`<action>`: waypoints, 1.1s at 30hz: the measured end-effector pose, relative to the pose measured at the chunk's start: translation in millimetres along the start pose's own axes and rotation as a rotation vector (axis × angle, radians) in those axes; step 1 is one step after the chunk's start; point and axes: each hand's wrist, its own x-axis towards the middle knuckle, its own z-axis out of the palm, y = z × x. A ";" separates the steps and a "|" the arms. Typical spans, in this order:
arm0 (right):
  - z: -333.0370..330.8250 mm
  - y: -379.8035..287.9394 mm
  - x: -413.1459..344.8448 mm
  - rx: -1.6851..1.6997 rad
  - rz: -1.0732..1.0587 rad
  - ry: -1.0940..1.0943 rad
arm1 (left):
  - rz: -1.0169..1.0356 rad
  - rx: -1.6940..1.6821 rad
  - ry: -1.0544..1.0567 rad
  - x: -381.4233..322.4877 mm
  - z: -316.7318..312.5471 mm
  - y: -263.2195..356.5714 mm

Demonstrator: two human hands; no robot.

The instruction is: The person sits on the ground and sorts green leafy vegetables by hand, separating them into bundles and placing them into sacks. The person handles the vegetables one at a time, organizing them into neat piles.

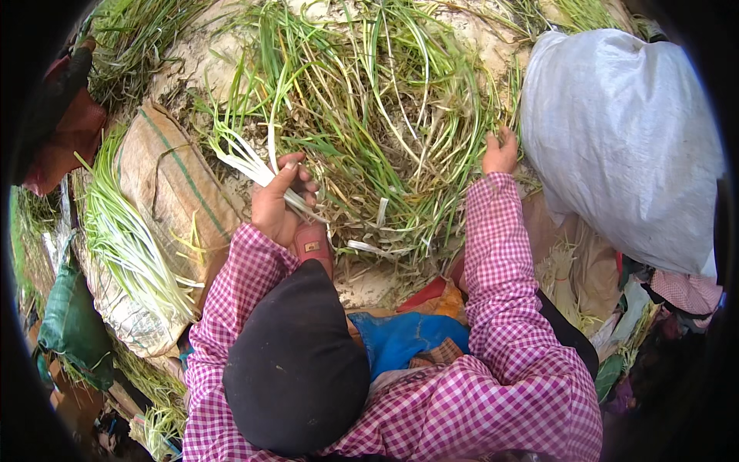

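My left hand [284,196] grips a small bunch of green-leaved stalks [245,161], its fingers wrapped round their white stem ends. One stalk stands up apart from that bunch. A heap of loose green and yellowing stalks [369,127] lies on the ground before me, with dry leaf scraps along its near side. At the heap's right edge is my right hand [501,151], its fingers curled among the leaves. Whether it holds any stalk is unclear.
Left, a tidy pile of white-stemmed stalks [135,237] lies on a tan woven sack [173,167]. A bulging white sack [620,144] stands close by my right arm. Another person's sleeve [69,138] shows at the far left. Below it is a green bundle [72,320].
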 end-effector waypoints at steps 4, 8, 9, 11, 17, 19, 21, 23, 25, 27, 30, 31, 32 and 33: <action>24.6 -59.2 -57.6 0.233 -0.114 -0.349 | -0.015 0.002 0.010 -0.2 0.2 0.3; 82.8 -58.5 -71.5 -0.338 -0.420 -0.579 | -0.011 0.045 -0.030 -0.6 0.2 -1.4; 85.6 -66.9 -71.4 -0.588 -0.411 -0.614 | -0.022 0.037 -0.037 -0.8 -2.1 -1.1; 89.8 -58.8 -58.8 -0.745 -0.229 -0.883 | -0.048 0.023 -0.056 0.1 -6.2 -1.7; 30.0 -108.3 -54.1 0.701 0.172 -0.546 | -0.034 0.000 -0.048 -1.2 -4.9 2.4; 23.7 -111.7 -47.9 0.825 0.230 -0.571 | -0.042 -0.003 -0.082 5.2 0.0 1.6; 23.8 -114.8 -68.4 0.609 0.307 -0.614 | -0.060 0.099 -0.057 8.2 6.4 4.3; 17.2 -121.5 -105.8 0.564 0.334 -0.881 | -0.030 0.174 -0.046 13.6 9.8 6.3; 21.9 -112.3 -143.2 0.492 0.202 -1.001 | -0.026 0.167 -0.069 17.8 12.5 9.6; 30.5 -93.6 -169.4 0.359 -0.129 -1.036 | -0.024 0.165 -0.017 16.4 19.9 10.7; 24.4 -88.0 -188.3 0.161 -0.298 -1.136 | -0.007 0.162 -0.001 20.4 8.7 4.2; 24.1 -86.6 -191.3 0.138 -0.407 -1.117 | 0.000 0.162 0.000 20.9 5.5 1.8; 24.4 -84.9 -191.1 0.076 -0.478 -1.147 | 0.003 0.228 0.033 19.8 1.8 0.8; 23.0 -84.0 -187.8 0.053 -0.416 -1.219 | -0.004 0.296 0.011 18.9 -0.7 0.2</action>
